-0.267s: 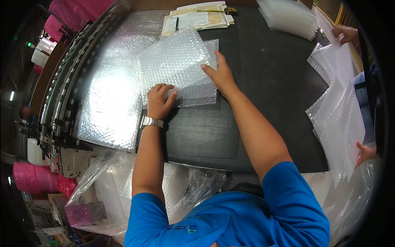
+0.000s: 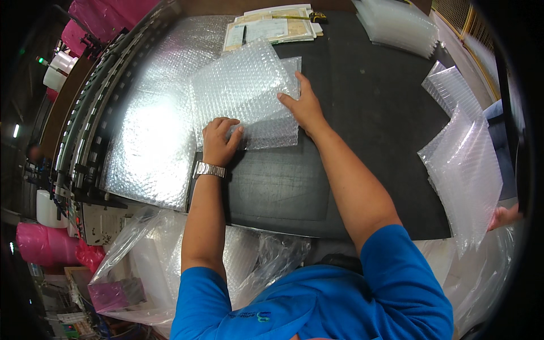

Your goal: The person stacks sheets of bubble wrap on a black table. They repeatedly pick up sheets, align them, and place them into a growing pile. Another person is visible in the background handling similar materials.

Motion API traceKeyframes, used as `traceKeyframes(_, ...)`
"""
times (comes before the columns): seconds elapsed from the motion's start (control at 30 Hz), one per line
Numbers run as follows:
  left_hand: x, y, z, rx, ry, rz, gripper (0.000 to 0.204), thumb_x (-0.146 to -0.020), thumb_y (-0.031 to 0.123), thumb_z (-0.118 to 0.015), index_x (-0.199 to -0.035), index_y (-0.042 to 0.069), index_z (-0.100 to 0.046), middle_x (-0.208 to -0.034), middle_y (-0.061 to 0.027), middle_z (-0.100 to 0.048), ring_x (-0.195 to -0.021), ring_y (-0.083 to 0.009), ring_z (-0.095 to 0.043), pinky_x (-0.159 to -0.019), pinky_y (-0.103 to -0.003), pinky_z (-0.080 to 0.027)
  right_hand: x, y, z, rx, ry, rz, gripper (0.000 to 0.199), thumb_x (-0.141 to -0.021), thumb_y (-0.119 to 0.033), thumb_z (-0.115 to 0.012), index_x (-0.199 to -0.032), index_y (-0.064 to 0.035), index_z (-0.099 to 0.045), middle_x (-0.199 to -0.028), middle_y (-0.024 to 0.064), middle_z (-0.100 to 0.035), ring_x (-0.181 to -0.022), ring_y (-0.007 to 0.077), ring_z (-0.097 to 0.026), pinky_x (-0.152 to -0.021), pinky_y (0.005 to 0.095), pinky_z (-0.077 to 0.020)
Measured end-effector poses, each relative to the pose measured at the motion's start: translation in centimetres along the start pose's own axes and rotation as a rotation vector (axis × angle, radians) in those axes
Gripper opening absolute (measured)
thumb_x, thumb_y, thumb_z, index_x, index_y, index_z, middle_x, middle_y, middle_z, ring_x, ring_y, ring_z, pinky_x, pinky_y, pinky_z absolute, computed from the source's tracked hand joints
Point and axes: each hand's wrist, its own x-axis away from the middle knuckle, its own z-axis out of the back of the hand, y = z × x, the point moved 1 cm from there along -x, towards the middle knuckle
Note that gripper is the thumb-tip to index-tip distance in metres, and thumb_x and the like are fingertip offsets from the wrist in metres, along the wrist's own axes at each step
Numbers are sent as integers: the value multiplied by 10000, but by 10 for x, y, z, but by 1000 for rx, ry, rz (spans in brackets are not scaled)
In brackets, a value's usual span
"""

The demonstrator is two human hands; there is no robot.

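Note:
Two or more clear bubble wrap sheets (image 2: 241, 79) lie overlapping and askew on the dark table, partly over a larger silvery bubble wrap layer. My left hand (image 2: 220, 140) rests at their lower left edge, its fingers bent over the plastic and the thumb apart; a metal watch is on that wrist. At the right edge, my right hand (image 2: 305, 105) touches the sheets with thumb and forefinger spread, the thumb over the upper sheet. Its other fingers are partly hidden.
Papers (image 2: 266, 25) and a tape measure (image 2: 318, 17) lie at the far edge. A stack of clear sheets (image 2: 396, 28) sits far right. A co-worker's hand (image 2: 503, 216) is by hanging bubble wrap (image 2: 464, 170). Machine rollers (image 2: 85, 113) run along the left.
The co-worker's upper hand has gone from the far right, and the other has shifted slightly beside the hanging bubble wrap, which has moved. My hands are nearly still on the sheets.

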Motion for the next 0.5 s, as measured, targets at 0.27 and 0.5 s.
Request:
traceKeyframes(0.27,1,0,-1,29,14,-3,211,-773,285,-589,-883,108,-625,-901,-72,-579,-898,-243,-518,-815,-367,-343,3,-4,0,-1,-17,-11,776,-701,-227,-688,-1319,-18,-268,-1269,255,-403,-1186,332,-403,-974,346,-323)
traceKeyframes(0.5,0,0,1,35,8,1,192,-770,267,-596,-875,107,-621,-890,-67,-580,-892,-244,-520,-811,-363,-345,1,1,0,3,-15,-5,775,-703,-233,-686,-1322,-28,-268,-1262,253,-411,-1173,334,-416,-965,347,-333)
